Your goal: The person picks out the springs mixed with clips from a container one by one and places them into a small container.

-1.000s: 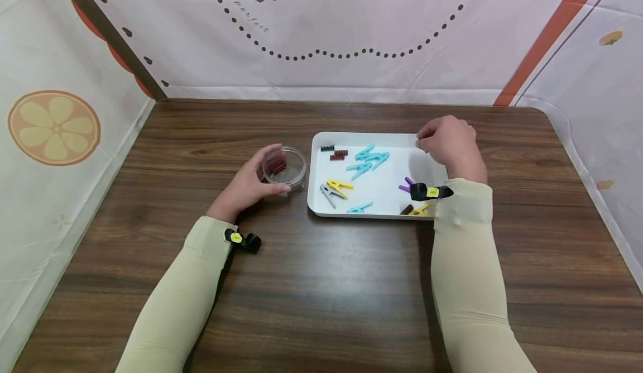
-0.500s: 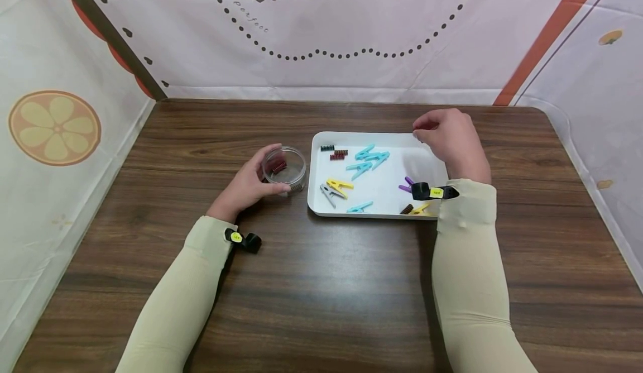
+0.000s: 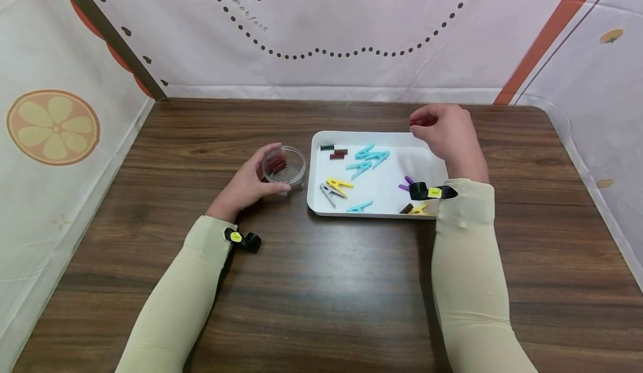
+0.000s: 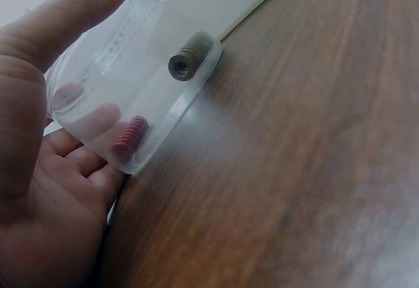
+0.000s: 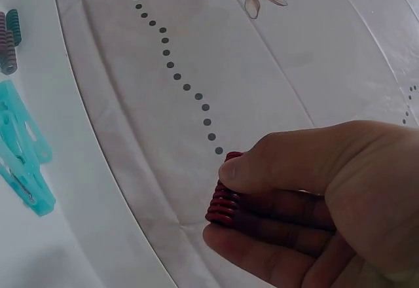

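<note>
My left hand (image 3: 246, 186) holds a clear round plastic container (image 3: 303, 163) on the table, left of the white tray. Inside it, the left wrist view shows a red spring (image 4: 131, 139) and a bronze-coloured spring (image 4: 191, 55). Over the tray's far right edge, my right hand (image 3: 452, 141) pinches a red coil spring (image 5: 224, 203) between thumb and fingers. On the white tray (image 3: 384, 194) lie a dark green spring (image 3: 327, 147), two reddish springs (image 3: 337, 157) and a brown spring (image 3: 406, 209).
Several light-blue clothespins (image 3: 379, 159) lie on the tray. A yellow clothespin (image 3: 340, 185) touches a grey one (image 3: 329, 195). A purple clothespin (image 3: 404, 187) and another yellow one (image 3: 419, 210) are partly hidden by my right wrist. Printed cloth (image 3: 351, 21) borders the table's back.
My right hand has risen slightly away from the tray and toward its far edge, bringing the red spring into view. My left hand and the container have stayed put.
</note>
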The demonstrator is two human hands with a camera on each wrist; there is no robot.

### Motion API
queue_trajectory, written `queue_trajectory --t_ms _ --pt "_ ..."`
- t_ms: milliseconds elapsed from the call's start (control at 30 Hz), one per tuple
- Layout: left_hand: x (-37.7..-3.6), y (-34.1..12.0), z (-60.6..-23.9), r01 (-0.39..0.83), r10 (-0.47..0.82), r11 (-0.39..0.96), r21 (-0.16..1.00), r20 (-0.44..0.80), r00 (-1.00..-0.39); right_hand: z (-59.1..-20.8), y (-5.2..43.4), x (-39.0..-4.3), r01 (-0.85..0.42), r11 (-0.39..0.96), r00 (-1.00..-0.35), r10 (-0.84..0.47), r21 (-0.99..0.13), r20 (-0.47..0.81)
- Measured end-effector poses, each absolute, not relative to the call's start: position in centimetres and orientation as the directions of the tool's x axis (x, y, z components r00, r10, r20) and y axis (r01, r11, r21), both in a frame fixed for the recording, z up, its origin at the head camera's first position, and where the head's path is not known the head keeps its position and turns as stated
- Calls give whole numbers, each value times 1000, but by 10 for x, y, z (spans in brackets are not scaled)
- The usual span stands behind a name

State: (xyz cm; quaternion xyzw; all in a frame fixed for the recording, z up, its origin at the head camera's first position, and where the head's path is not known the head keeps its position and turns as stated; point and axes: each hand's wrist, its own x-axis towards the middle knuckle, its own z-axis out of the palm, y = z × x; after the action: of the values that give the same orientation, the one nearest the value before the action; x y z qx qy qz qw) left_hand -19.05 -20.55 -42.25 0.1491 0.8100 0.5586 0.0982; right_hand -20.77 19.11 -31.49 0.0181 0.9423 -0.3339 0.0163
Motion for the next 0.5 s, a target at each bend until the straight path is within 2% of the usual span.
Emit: queue_trajectory --t_ms 267,500 --pt "-191 -205 -423 131 355 329 935 6 -935 -315 186 -210 -10 759 -1000 7 -651 23" --pt "-191 -205 -422 129 357 317 940 7 -934 -316 182 -210 -31 746 -1000 -19 -665 25"
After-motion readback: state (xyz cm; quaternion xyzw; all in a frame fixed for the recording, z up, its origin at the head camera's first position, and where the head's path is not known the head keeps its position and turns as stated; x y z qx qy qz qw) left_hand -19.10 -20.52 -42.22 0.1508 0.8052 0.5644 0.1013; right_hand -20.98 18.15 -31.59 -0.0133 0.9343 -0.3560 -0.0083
